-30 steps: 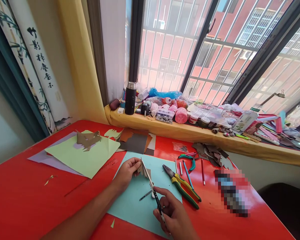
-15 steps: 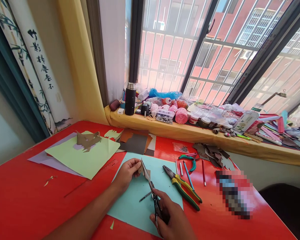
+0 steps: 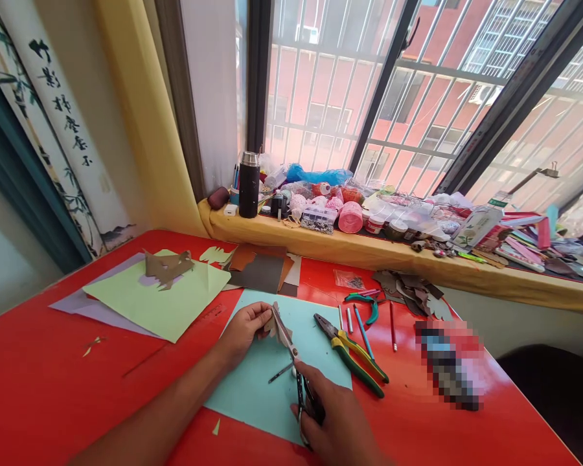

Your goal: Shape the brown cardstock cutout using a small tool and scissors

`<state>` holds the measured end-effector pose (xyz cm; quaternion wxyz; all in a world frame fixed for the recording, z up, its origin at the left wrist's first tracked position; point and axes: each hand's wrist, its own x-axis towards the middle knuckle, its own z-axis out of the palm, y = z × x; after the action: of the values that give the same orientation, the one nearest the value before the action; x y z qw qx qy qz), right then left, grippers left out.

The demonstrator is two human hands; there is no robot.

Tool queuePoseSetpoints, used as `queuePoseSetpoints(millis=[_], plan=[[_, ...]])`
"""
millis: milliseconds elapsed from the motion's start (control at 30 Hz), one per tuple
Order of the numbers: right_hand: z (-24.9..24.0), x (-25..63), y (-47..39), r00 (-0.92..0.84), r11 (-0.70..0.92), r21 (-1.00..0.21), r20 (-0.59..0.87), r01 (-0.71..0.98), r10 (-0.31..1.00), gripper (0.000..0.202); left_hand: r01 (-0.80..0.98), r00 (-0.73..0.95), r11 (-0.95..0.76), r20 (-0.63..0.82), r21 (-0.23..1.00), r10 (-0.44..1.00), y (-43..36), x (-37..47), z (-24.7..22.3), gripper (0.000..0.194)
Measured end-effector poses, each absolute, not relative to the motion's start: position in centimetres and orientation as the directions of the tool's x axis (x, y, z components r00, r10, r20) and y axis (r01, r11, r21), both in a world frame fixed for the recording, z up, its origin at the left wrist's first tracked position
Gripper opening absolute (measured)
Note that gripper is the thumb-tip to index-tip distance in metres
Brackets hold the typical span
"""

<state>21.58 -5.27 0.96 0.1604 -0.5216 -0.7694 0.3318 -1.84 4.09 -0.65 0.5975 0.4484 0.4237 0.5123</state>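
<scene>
Between its thumb and fingers my left hand (image 3: 247, 327) pinches a small brown piece of paper or thin leather (image 3: 271, 327); which of the two I cannot tell. My right hand (image 3: 328, 408) grips the handles of a pair of scissors (image 3: 294, 353). The blades point away from me and lie along the small brown piece, close to the left fingertips. Both hands are above a light blue sheet (image 3: 252, 404) on the red table. A thin dark stick (image 3: 280, 373) lies on the sheet under the scissors. Pliers with green and yellow handles (image 3: 352, 356) rest at the sheet's right edge.
Green paper (image 3: 175, 314) with a brown scrap (image 3: 168, 267) lies at left. Brown and grey sheets (image 3: 257, 272) are behind the blue sheet. Small teal pliers (image 3: 372, 310), pencils (image 3: 393, 327) and dark scraps (image 3: 411, 291) lie right. A black thermos (image 3: 249, 186) stands on the crowded windowsill.
The scissor blades have opened slightly around the brown piece, and the handles are spread wider. The left hand still pinches the piece. The whole view has shifted a little.
</scene>
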Motion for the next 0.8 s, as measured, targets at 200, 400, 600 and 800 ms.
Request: queuePoseSetpoints(millis=[200,400,600,800], plan=[[0.2,21.1,-5.2,-0.397,0.178,-0.794,-0.086,0.582,0.914,0.058,-0.277,0.122,0.070,-0.037,0.958,0.992,4.1,-1.8,-0.8,0.037],[-0.6,20.7,-5.1,-0.335,-0.062,-0.965,-0.148,0.254,0.931,0.064,-0.315,0.126,0.083,-0.045,0.945,0.991,4.0,-1.6,-0.6,0.035],[-0.7,20.7,-4.8,-0.263,-0.145,-0.986,-0.160,0.076,0.951,0.077,-0.363,0.089,0.101,-0.073,0.926,0.993,3.8,-1.6,-0.3,0.033],[-1.0,20.5,-5.0,-0.213,-0.136,-0.988,-0.149,0.073,0.966,0.075,-0.337,0.088,0.114,-0.090,0.935,0.992,3.8,-1.6,-0.7,0.036]])
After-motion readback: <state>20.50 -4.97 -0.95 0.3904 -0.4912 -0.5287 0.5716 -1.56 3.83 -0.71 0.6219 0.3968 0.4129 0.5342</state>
